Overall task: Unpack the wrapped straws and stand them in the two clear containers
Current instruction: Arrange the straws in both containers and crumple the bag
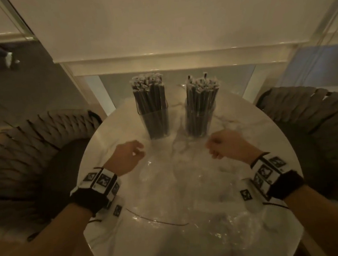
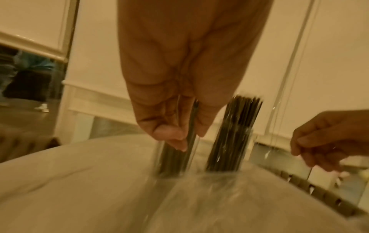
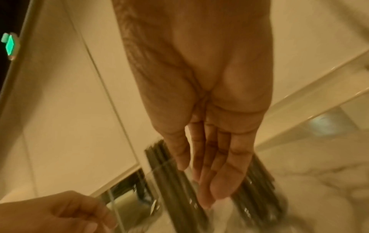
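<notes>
Left hand (image 1: 126,157): I see it loosely curled, holding nothing, just before the left container (image 1: 156,120).
Right hand (image 1: 227,146): fingers slack, likewise empty.
Straws (image 1: 149,96): standing; unpacking probably finished.

round white marble-veined table (image 1: 258,140), glossy surface. two dark woven chairs, one at the table's left (image 1: 32,153) and one at its right (image 1: 315,117), both close against the rim. behind: pale wall panel (image 1: 174,20) over a white ledge (image 1: 174,60); green lit sign (image 3: 10,45) at the left edge of the right wrist view.
</notes>
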`<action>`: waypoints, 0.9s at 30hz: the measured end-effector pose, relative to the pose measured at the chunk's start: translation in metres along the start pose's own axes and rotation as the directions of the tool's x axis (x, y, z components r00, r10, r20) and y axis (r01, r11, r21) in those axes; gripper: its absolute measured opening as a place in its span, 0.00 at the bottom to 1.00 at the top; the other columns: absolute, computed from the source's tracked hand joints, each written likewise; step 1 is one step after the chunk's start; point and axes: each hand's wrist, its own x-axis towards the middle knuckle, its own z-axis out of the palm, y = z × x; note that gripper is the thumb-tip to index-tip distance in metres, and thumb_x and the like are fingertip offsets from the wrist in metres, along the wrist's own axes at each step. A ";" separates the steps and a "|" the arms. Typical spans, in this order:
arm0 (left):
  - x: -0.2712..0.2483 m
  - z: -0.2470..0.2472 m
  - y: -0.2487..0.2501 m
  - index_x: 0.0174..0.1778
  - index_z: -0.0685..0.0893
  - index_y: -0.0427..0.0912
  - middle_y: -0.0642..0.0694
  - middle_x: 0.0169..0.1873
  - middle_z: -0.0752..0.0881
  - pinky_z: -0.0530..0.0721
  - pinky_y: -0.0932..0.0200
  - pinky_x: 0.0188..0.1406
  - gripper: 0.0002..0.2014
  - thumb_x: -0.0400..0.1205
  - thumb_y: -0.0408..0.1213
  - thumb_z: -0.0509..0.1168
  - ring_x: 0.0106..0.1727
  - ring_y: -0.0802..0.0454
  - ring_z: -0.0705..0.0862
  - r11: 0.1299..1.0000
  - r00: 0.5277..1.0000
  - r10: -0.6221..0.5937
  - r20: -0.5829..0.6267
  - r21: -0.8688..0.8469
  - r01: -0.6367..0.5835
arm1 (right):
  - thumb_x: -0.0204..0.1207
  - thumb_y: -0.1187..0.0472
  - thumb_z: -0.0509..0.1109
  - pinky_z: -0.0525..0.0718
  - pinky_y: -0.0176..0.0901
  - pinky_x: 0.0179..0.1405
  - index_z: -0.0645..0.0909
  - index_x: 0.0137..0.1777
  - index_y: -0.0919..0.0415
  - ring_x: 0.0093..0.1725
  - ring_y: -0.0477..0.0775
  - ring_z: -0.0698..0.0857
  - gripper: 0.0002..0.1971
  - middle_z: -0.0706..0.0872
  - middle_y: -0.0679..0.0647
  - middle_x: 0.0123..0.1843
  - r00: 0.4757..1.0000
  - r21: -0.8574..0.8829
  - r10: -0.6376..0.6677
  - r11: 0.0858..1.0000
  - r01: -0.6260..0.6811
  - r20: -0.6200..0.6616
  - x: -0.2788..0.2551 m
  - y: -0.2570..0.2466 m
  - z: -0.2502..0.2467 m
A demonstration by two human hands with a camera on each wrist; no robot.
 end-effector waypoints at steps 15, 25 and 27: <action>0.134 0.047 0.145 0.69 0.71 0.37 0.32 0.60 0.83 0.81 0.37 0.61 0.26 0.75 0.36 0.66 0.61 0.32 0.82 0.892 0.991 0.120 -0.060 -0.432 -0.134 | 0.66 0.59 0.79 0.85 0.63 0.55 0.65 0.75 0.56 0.58 0.65 0.85 0.38 0.81 0.60 0.66 0.934 0.186 0.034 0.982 0.035 -0.356 0.102 0.005 -0.036; 0.156 0.049 0.156 0.75 0.64 0.47 0.39 0.68 0.68 0.68 0.46 0.68 0.43 0.67 0.56 0.74 0.68 0.41 0.66 0.937 0.942 0.188 -0.278 -0.238 -0.257 | 0.65 0.60 0.78 0.85 0.51 0.57 0.70 0.72 0.54 0.64 0.51 0.80 0.35 0.80 0.54 0.67 0.910 0.093 -0.134 0.979 0.184 -0.392 0.130 0.007 -0.064; 0.164 0.051 0.161 0.74 0.66 0.43 0.38 0.64 0.72 0.71 0.47 0.63 0.43 0.67 0.57 0.74 0.63 0.39 0.70 0.946 0.940 0.194 -0.281 -0.200 -0.255 | 0.67 0.62 0.76 0.82 0.48 0.59 0.76 0.68 0.56 0.61 0.54 0.82 0.27 0.83 0.52 0.62 0.926 0.056 -0.170 0.978 0.200 -0.338 0.134 -0.006 -0.072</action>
